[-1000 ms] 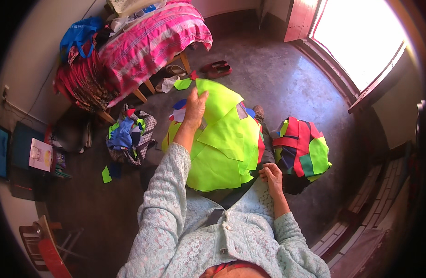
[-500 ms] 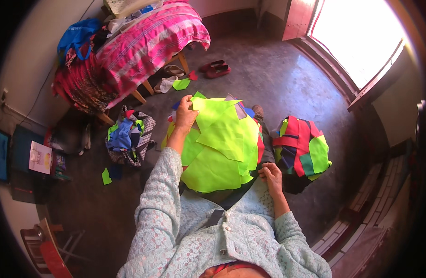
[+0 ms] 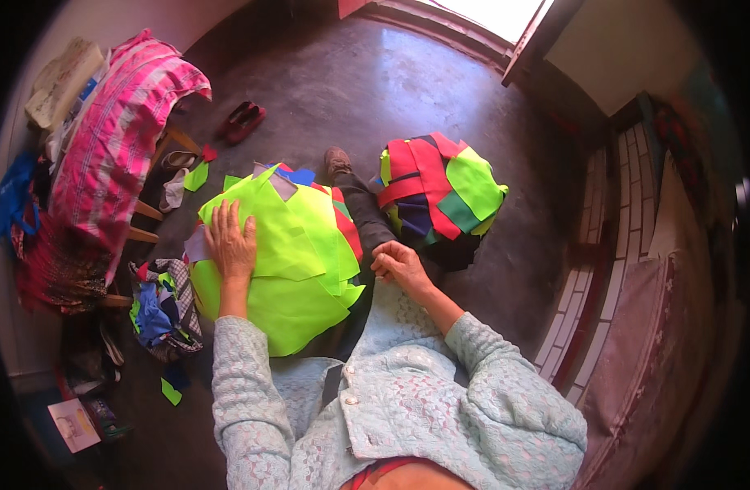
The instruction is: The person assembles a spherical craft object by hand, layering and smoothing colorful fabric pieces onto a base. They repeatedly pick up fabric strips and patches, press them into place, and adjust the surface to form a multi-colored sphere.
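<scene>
Overlapping neon-yellow fabric pieces cover a large rounded heap in front of me, with red, blue, grey and green scraps showing at its edges. My left hand rests palm down on the heap's left side, fingers stretched out and holding nothing. Over my dark trouser leg, my right hand has its fingers curled together; whether anything small is inside is hidden. Beyond it, to the right, stands a second heap of red, neon-yellow, green and navy fabric pieces.
At the left, a patterned bag holds blue and mixed scraps. A bed or table with a pink checked cloth stands behind it. Dark red shoes and a loose neon-green scrap lie on the floor. White bricks line the right.
My view has turned right, so the heaps appear further left. My left hand has gone from gripping a yellow piece's far edge to lying flat on the heap. The right hand stays near my knee.
</scene>
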{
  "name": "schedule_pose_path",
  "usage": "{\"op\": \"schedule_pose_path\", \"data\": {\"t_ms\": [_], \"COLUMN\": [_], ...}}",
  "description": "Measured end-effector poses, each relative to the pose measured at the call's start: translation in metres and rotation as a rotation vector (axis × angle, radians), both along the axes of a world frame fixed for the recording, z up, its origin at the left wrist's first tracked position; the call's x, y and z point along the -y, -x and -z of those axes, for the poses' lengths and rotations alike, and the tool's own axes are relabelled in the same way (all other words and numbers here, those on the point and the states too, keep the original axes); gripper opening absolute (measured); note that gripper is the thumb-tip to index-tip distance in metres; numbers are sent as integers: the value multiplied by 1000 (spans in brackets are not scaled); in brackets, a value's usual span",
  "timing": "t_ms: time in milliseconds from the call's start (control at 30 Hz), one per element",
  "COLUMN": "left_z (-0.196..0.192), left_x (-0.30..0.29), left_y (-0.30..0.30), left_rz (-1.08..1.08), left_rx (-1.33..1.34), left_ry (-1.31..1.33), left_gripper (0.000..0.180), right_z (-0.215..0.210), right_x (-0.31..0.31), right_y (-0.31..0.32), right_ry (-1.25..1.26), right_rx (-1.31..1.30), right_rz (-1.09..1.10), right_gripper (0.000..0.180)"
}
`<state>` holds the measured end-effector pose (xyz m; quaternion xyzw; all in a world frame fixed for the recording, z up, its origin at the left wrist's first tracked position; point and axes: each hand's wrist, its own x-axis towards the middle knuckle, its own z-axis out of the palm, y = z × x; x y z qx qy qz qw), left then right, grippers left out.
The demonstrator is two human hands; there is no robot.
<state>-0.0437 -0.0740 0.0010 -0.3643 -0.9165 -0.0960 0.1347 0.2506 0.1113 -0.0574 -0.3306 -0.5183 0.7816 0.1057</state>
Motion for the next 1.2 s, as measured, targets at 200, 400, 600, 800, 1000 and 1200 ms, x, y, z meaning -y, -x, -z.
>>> {"op": "schedule_pose_path", "data": {"t_ms": [200,400,600,800,1000,1200], "left_z": [-3,-3,-4,-6,-7,-7], "left_x": [3,2,2,3,3,1], "left_y": [-1,-2,-2,-2,-3,-4], "left_rz": [4,3,7,5,7,7], "left_rx": [14,8,2,-13,-7,-12], "left_ry": [12,-3,-2,23,2,-10], "left_gripper": [50,49,49,49,48,48], "right_z": [-6,14,35,62,76,62], "right_x": [-61,-161,-203,-210,-215,-222], "right_y": [-11,-33,-39,-39,-38,-48], "right_ry": [-152,-1063,-1481,-1555,-1630,-1227], "right_rx": [-63,327,929,936,927,678], "right_rz": [242,469,155,138,194,456], "right_gripper": [11,31,74,61,40,36]}}
